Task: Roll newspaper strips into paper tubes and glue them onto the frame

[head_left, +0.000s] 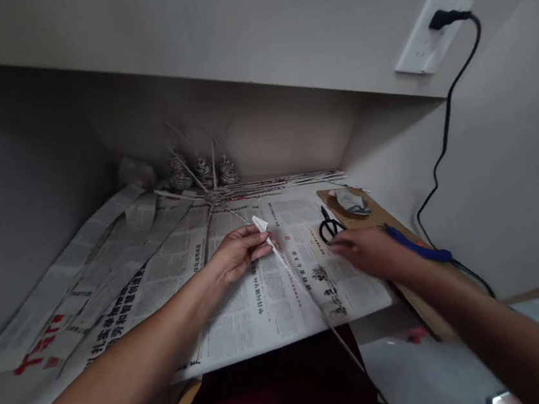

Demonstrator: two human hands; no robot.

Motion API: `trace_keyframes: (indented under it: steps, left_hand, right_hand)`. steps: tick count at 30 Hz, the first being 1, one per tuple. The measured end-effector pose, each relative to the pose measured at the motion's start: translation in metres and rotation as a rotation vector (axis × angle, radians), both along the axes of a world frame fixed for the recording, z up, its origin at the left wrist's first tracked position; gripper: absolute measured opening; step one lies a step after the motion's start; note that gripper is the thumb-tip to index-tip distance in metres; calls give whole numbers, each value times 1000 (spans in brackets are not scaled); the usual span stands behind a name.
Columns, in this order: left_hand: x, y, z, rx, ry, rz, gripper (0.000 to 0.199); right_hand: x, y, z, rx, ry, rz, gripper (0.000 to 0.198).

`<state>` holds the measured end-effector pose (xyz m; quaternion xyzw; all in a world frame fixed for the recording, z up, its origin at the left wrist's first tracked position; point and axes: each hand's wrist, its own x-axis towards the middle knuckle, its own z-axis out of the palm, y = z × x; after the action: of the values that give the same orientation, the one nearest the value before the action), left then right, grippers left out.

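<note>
At a desk spread with newspaper (238,309), my left hand (239,254) pinches the upper end of a thin rolled paper stick (299,286), thumb and fingers closed on it where a white paper strip (261,224) starts to wrap its tip. The stick's long axis runs diagonally from that grip, down and to my right, past the desk's front edge and over my lap. My right hand (366,249) hovers flat and blurred, palm down with fingers loosely spread, gripping nothing that I can make out. It sits well to the right of the stick, just beside a pair of black-handled scissors (329,227) lying on the newsprint ahead of its fingertips. The left hand is therefore the one on the stick; the right is nearer the scissors and a blue-handled tool (415,248) behind its wrist. Farther back, a bundle of finished paper sticks (281,184) lies against the wall, near small woven pieces (202,171). A black cord (445,131) drops from the wall socket (432,32).
</note>
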<state>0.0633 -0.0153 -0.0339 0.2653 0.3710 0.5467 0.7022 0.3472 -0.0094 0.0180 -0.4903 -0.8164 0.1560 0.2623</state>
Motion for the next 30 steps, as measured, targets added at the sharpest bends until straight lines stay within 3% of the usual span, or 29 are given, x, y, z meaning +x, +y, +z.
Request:
trace_keyframes:
  steps: [1, 2, 4, 6, 13, 15, 17, 21, 23, 24, 26, 30]
  left_hand:
    - [-1, 0, 0, -3, -7, -5, 15]
    - [-2, 1, 0, -4, -11, -14, 13]
    - [-5, 3, 0, -4, -18, -31, 11]
    - [-8, 5, -1, -6, -26, -33, 9]
    - [-10, 6, 0, -4, -40, -81, 10]
    - [-9, 5, 1, -6, -45, -85, 10]
    - [-9, 5, 1, -11, -44, -79, 10]
    - [-8, 6, -1, -27, -23, -38, 8]
    - [-8, 6, -2, -26, -17, -31, 8]
    - [-9, 7, -2, -24, -15, -28, 8]
    - [-9, 6, -2, -15, -14, -27, 9]
    - [-9, 5, -1, 13, -13, -56, 9]
  right_hand:
    - [-31, -4, -7, -91, -36, 128, 17]
    - [-59, -9, -15, -133, -18, 163, 20]
    - [-102, -14, -30, -153, 84, 144, 28]
    - [-124, -14, -43, -250, 193, 125, 34]
    - [-121, -8, -51, -993, 760, 293, 39]
    - [-119, -11, -51, -1082, 794, 313, 40]
    - [-119, -15, -51, -961, 713, 283, 38]
    - [-120, -25, -50, -278, 343, 132, 27]
    - [-120, -28, -49, -85, 211, 97, 26]
    - [-120, -29, -48, -74, 193, 94, 27]
    - [-120, -28, -48, -194, 249, 104, 29]
    - [-120, -20, -51, -673, 552, 198, 36]
